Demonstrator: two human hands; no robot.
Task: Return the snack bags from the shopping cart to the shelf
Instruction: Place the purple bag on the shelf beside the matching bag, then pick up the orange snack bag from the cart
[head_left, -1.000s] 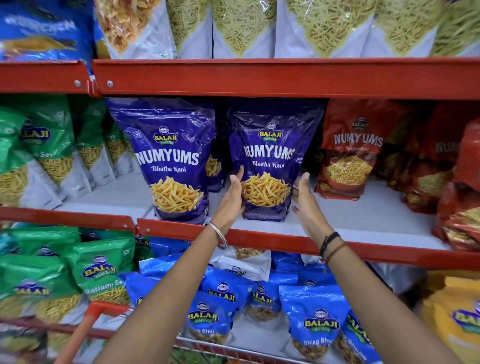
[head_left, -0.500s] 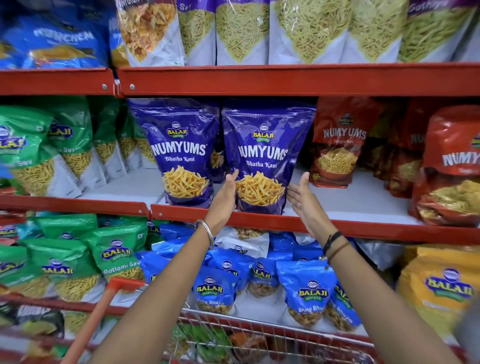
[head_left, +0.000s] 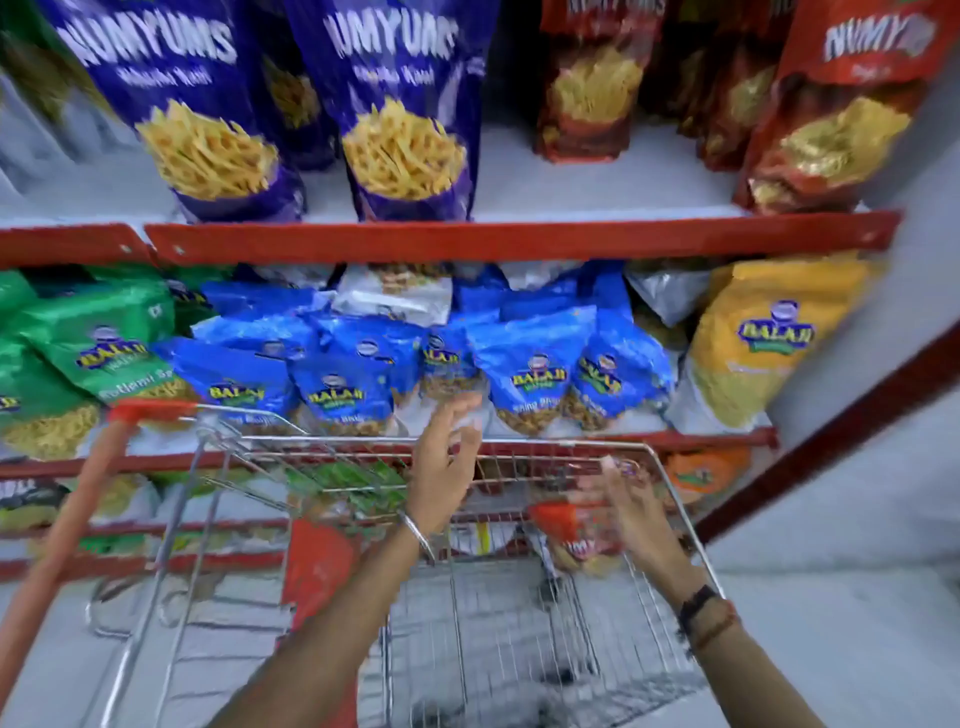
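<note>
Over the wire shopping cart (head_left: 670, 493), my left hand (head_left: 444, 462) hovers above the far rim with fingers spread and nothing in it. Lower and to the right, my right hand (head_left: 626, 512) is inside the basket, fingers apart, right next to a red Numyums bag (head_left: 569, 530); motion blur hides whether they touch. Green bags (head_left: 345, 478) and another red bag (head_left: 317, 566) also lie in the cart. Two purple Numyums bags (head_left: 410, 119) (head_left: 202, 119) stand upright on the shelf (head_left: 467, 240) above.
Red Numyums bags (head_left: 831, 124) stand at the shelf's right. Below it are blue (head_left: 530, 364), green (head_left: 98, 343) and yellow (head_left: 763, 343) Balaji bags. The cart's red handle (head_left: 62, 535) slants at the left. A grey wall with a red rail (head_left: 831, 441) closes the right.
Both hands have left the right purple bag, which stays standing on the shelf, and dropped down into the cart. The view has tilted downward.
</note>
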